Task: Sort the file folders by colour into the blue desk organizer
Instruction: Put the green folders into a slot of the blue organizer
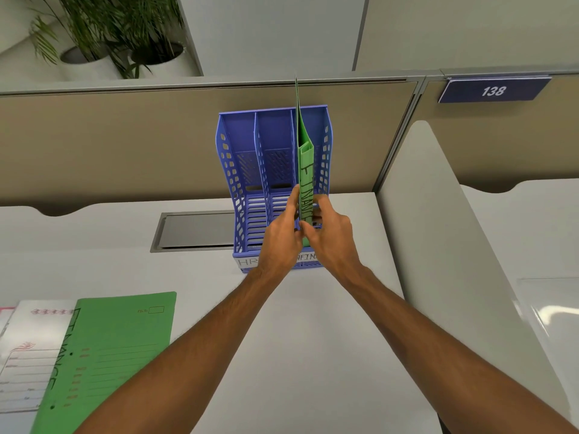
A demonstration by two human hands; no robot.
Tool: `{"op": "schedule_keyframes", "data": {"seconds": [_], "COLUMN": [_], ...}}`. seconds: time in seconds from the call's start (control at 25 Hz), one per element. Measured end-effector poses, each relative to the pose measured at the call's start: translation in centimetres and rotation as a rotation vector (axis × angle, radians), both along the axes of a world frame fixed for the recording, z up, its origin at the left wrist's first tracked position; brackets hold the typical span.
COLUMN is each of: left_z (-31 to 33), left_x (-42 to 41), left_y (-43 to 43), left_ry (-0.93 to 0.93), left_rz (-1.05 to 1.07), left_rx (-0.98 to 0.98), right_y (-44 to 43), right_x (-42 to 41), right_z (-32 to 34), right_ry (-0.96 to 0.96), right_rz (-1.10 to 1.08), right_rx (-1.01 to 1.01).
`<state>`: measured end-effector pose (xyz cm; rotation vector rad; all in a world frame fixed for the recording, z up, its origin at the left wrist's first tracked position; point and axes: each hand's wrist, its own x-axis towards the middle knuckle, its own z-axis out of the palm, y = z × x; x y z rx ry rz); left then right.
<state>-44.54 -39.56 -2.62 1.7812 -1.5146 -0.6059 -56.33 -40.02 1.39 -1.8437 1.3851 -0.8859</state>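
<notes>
The blue desk organizer (244, 158) stands at the back of the desk with three upright slots; its front labels read "HR" and "FIN". A green folder (305, 170) marked "FINANCE" stands on edge in the right slot. My left hand (282, 230) and my right hand (332, 233) pinch its lower spine from either side. The left and middle slots hold nothing. Another green "FINANCE" folder (106, 355) lies flat at the desk's front left, on top of a white folder (31, 355). A pink edge (6, 314) shows at the far left.
A grey cable hatch (194, 230) is set into the desk left of the organizer. A beige partition (125, 136) runs behind, and a white divider (438, 245) closes the right side. Potted plants (125, 42) stand beyond the partition. A sign (493, 90) reads 138.
</notes>
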Motion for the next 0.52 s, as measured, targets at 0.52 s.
{"op": "schedule_keyframes", "data": {"seconds": [0.52], "left_z": [-2.3], "left_x": [1.5], "left_y": [0.5], "left_ry": [-0.067], "left_rz": [-0.034], "left_rx": [0.076], "right_y": [-0.3], "right_x": [1.6], "right_z": [-2.6], "right_ry": [0.081], "right_rz": [0.026], "right_rx": [0.087]}}
